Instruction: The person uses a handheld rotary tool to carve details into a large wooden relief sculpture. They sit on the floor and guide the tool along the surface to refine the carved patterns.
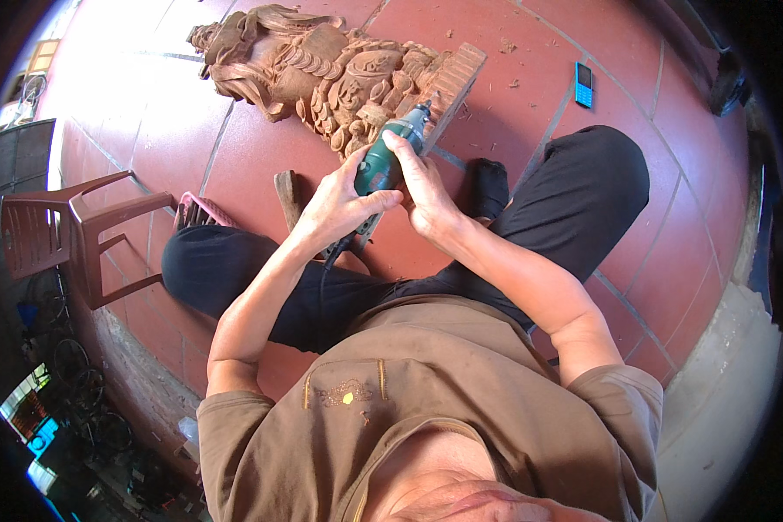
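Note:
A green and grey rotary tool (378, 165) is gripped between my two hands, its tip pointing up toward the base of a carved wooden statue. My left hand (339, 204) wraps the tool's body from the left, fingers closed. From the right, my right hand (428, 193) also holds it, the thumb lying along its upper part near the grey collar. The brown carved statue (322, 74) lies on its side on the floor beyond, its flat base to the right. Whether the tip touches the wood I cannot tell. A dark cord (329, 261) trails down from the tool.
Red floor tiles (618, 183) surround me, with wood chips near the statue. A blue keypad phone (585, 84) lies at the far right. To the left stand a brown plastic chair (83, 217) and a pink basket (202, 209). A wooden piece (287, 196) is near my left hand.

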Motion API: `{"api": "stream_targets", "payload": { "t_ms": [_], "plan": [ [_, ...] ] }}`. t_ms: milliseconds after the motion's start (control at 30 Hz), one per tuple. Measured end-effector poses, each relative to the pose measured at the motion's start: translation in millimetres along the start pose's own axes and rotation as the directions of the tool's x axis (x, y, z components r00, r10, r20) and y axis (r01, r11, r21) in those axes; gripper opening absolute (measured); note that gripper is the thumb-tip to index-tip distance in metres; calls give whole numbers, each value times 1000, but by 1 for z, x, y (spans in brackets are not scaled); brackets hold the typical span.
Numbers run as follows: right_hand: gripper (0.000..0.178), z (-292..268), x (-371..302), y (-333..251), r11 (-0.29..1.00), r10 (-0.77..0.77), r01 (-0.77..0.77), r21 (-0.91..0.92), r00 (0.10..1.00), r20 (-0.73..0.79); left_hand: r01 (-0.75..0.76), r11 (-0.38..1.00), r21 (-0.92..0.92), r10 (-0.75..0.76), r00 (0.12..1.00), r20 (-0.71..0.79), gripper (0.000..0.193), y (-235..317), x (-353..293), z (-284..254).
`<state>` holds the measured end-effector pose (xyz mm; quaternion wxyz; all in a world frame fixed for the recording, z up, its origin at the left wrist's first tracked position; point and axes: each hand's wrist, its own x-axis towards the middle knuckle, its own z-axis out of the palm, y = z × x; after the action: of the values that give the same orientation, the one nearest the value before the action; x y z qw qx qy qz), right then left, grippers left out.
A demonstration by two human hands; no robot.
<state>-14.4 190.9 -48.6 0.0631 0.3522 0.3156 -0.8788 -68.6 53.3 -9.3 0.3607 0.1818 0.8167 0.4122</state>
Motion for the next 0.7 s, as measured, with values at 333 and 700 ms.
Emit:
{"api": "stream_targets", "payload": {
  "t_ms": [333, 700],
  "plan": [
    [47, 0, 13, 11, 1000, -15, 15, -2, 999, -52, -18, 999, 37, 20, 999, -38, 90, -1, -1, -3],
    [44, -12, -6, 2, 1000, -9, 9, 9, 1000, 9, 12, 1000, -24, -10, 997, 74, 87, 4, 0, 3]
  ]
}}
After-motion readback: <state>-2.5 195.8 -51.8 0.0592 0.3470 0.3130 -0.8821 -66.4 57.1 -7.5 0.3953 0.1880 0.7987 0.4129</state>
